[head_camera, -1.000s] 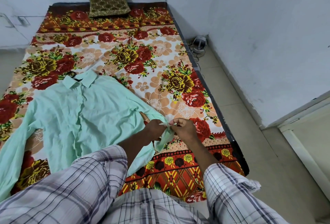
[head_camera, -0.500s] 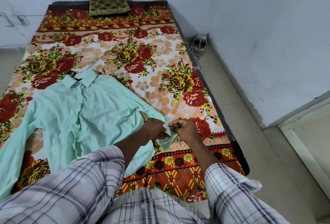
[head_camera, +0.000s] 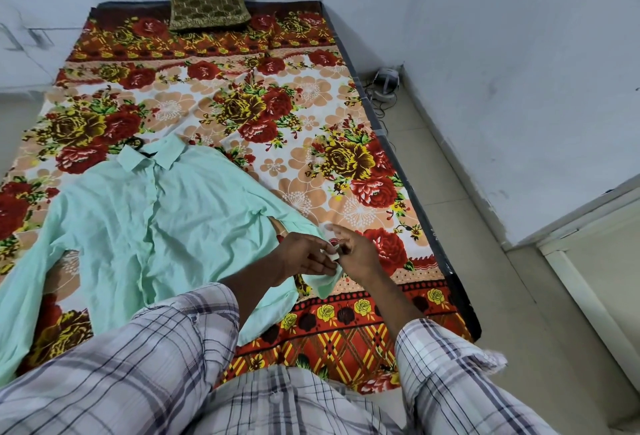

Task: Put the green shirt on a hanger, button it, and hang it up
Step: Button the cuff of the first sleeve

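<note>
The mint green shirt (head_camera: 149,226) lies flat on the bed, front side up, collar towards the far end. A black hanger hook (head_camera: 138,146) pokes out at the collar; the rest of the hanger is hidden inside. Both hands meet at the right sleeve's cuff (head_camera: 327,282) near the bed's right edge. My left hand (head_camera: 304,254) pinches the cuff's top edge between thumb and fingers. My right hand (head_camera: 358,251) touches the same spot with its lower fingers curled and its index finger sticking straight out. The cuff's end droops onto the bedsheet below the hands.
The floral bedsheet (head_camera: 311,157) covers a low bed. A dark patterned cushion (head_camera: 207,4) sits at the far end. A small white device with cables (head_camera: 388,84) lies on the floor by the wall. Tiled floor runs along the bed's right side.
The hands and cuff have dropped slightly towards the sheet. My right index finger has lifted straight, and more of the cuff now hangs loose below the hands.
</note>
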